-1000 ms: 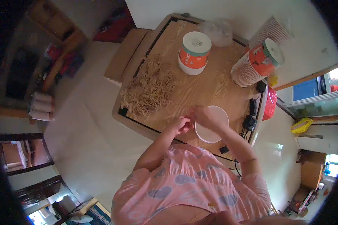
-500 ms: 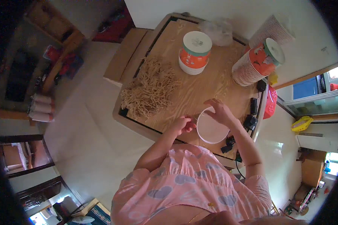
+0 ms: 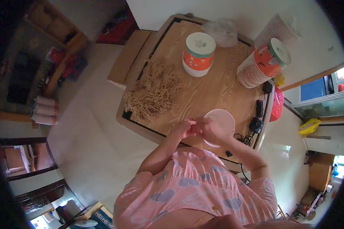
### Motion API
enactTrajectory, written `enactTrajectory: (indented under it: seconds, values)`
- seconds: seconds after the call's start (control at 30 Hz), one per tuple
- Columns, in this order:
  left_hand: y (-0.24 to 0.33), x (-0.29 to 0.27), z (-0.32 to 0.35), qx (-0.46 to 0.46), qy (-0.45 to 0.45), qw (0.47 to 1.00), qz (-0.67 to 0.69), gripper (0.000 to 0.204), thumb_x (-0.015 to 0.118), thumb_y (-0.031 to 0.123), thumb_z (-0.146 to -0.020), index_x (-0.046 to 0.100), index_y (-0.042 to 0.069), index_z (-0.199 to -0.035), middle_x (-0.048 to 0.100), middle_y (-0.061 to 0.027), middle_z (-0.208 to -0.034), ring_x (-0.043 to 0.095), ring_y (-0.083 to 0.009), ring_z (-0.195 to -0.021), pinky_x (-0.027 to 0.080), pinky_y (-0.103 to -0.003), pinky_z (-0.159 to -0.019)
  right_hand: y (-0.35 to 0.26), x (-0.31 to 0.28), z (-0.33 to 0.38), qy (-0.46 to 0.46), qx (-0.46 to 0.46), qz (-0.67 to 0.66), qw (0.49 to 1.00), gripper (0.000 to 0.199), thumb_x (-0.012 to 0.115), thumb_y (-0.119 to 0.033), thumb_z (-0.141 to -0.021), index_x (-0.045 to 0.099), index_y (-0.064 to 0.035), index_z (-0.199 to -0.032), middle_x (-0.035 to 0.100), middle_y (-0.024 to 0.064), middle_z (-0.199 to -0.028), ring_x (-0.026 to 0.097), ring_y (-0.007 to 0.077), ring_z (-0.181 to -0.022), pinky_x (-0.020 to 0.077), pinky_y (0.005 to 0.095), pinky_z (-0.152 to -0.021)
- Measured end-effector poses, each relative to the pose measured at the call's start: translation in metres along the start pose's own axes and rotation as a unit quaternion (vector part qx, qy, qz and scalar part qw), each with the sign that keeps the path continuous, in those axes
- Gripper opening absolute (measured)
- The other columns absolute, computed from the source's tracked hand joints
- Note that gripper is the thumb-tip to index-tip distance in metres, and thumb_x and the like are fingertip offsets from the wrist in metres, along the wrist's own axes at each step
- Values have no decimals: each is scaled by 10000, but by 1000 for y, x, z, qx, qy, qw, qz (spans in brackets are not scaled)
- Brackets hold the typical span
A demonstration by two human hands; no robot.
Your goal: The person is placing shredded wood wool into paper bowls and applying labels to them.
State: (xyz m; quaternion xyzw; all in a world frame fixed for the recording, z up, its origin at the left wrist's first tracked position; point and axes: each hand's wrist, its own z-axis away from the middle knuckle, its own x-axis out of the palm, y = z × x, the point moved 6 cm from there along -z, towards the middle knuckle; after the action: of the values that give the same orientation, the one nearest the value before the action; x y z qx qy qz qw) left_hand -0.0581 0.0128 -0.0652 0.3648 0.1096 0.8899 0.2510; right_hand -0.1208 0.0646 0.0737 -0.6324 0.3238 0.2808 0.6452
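- Right hand [image 3: 211, 129] has swung back from the far rim of the white tub [image 3: 226, 119], where it was half a second ago, to the left hand [image 3: 188, 128]; its fingers, spread then, now look bent in.
- Left hand keeps much the same place, close to the near edge of the table [image 3: 202, 91], left of the tub.
- Tub hardly shifted, if at all – mouth up, near the table's near edge, toward the right edge.
- Fingers of both hands meet at the tub's left rim; right hand and forearm lie across part of its mouth.
- Left hand: partly curled, fingertips gathered toward the right hand. Right hand: partly closed. Cannot tell whether either grasps anything – fingertips overlap and blur.
- Tan stringy heap [image 3: 154, 91] as before, along the table's left edge, well apart from the hands.
- Orange-and-white tub [image 3: 198, 59] bottom up, toward the far edge; clear plastic bag [image 3: 222, 33] just behind it.
- Tall nested stack [image 3: 256, 68] near the far right corner, leaning.
- Black adapter [image 3: 256, 124] at the right edge, coiled black cable [image 3: 248, 141] beside it.
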Motion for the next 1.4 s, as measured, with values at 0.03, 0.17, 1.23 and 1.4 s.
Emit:
enactTrajectory:
  seconds: [0.03, 0.17, 1.23, 1.4]
  values:
    - [7, 21, 18, -5, -5, 1000, -7, 152, 417, 138, -878, 510, 48, -799, 580, -78, -648, 531, -156, -478, 394, -270, -372, -2, 7, 5, 6, 7, 1, 1000, 106, 605, -134, -714, 609, -59, -788, 577, 102, -838, 552, 291, -805, 437, 379, -746]
    - [-3, -13, -3, 10, -28, 999, 12, 197, 389, 149, -879, 527, 56, -773, 545, -31, -645, 450, -106, -454, 346, -235, -389, -4, 2, -6, 41, -47, 24, 998, 73, 598, -99, -697, 592, -61, -759, 556, 100, -802, 547, 299, -787, 440, 379, -722]
    - [5, 14, -17, 180, 39, 959, -216, 152, 631, 152, -794, 643, 9, -843, 624, -34, -753, 569, -99, -687, 453, -240, -619, 141, 20, 9, 114, 223, -297, 922, 150, 597, -105, -808, 591, -35, -942, 576, 2, -731, 525, 86, -691, 444, 247, -620]
    - [6, 13, -19, 202, 36, 945, -256, 150, 621, 139, -803, 641, 11, -879, 628, -38, -778, 568, -100, -713, 457, -237, -645, 125, 17, 2, -45, 169, -300, 938, 155, 618, -136, -807, 618, -58, -940, 610, 16, -765, 549, 114, -710, 458, 278, -644]
